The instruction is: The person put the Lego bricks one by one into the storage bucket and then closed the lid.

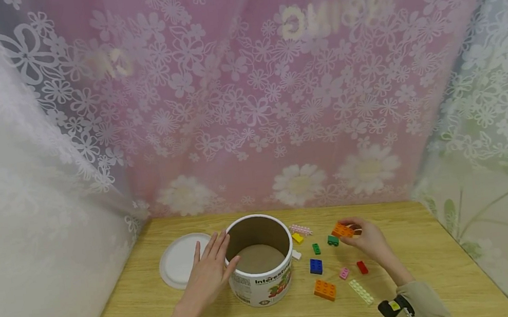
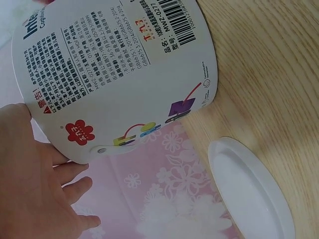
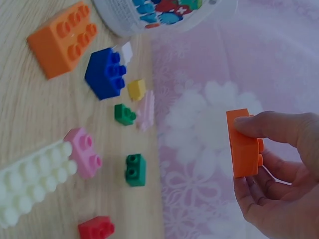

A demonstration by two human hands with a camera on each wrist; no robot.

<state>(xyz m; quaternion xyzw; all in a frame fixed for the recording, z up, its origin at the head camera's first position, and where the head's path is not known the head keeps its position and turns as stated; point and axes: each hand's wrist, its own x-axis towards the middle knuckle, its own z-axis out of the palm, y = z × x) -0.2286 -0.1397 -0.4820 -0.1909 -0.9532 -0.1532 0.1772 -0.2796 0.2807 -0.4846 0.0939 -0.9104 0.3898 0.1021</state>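
A white round bucket [image 1: 262, 281] with printed fruit and lettering stands uncovered on the table, its inside bare in the head view. My left hand [image 1: 211, 266] rests on its left rim, fingers straight and spread. In the left wrist view that hand [image 2: 40, 174] touches the rim beside the printed label. My right hand [image 1: 369, 239] pinches an orange toy brick [image 1: 342, 230] between thumb and fingers, raised off the table. The right wrist view shows the orange brick [image 3: 244, 143] with its studs turned toward the fingers.
Right of the bucket lie another orange brick [image 1: 325, 290], a blue brick [image 1: 316, 266], a pale yellow long brick [image 1: 361, 292], a red brick [image 1: 362, 267], a pink brick [image 1: 344, 273], a green brick [image 1: 333, 240] and several others. A white lid [image 1: 177, 264] lies to the left.
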